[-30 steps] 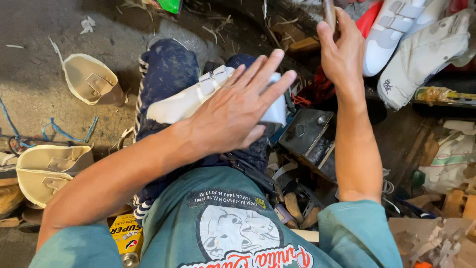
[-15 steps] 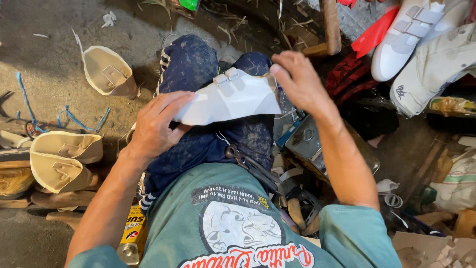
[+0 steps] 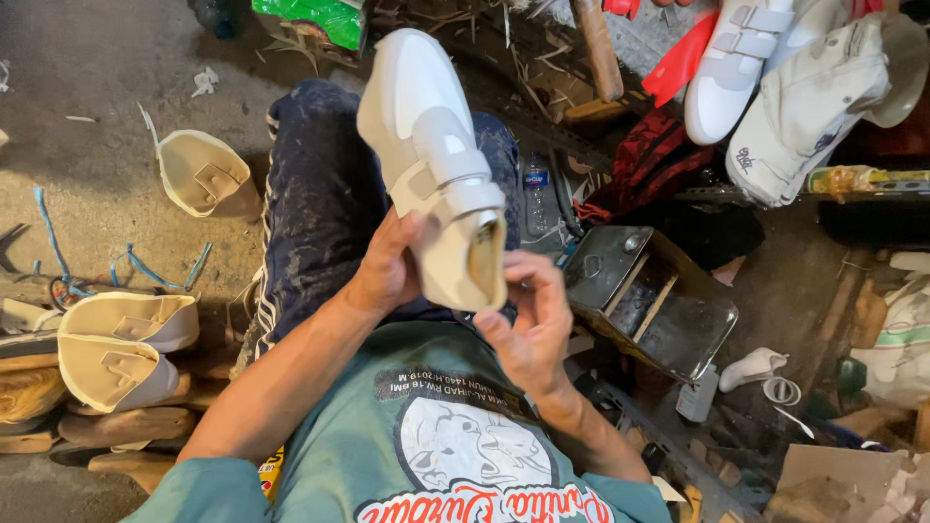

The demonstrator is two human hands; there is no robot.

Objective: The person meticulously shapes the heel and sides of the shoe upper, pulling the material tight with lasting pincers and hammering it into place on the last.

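Fingers of the left hand [image 3: 387, 271] and right hand [image 3: 528, 324] are gripping a white strapped shoe [image 3: 436, 165], while a green packet [image 3: 315, 17] is lying beyond it and an open metal box [image 3: 649, 300] is sitting rightward.

The white shoe upper [image 3: 433, 165] now stands lifted, toe pointing far, no longer flat across the lap. The left hand [image 3: 387, 266] grips its left side; the right hand [image 3: 531, 324] has dropped near, to its heel opening.
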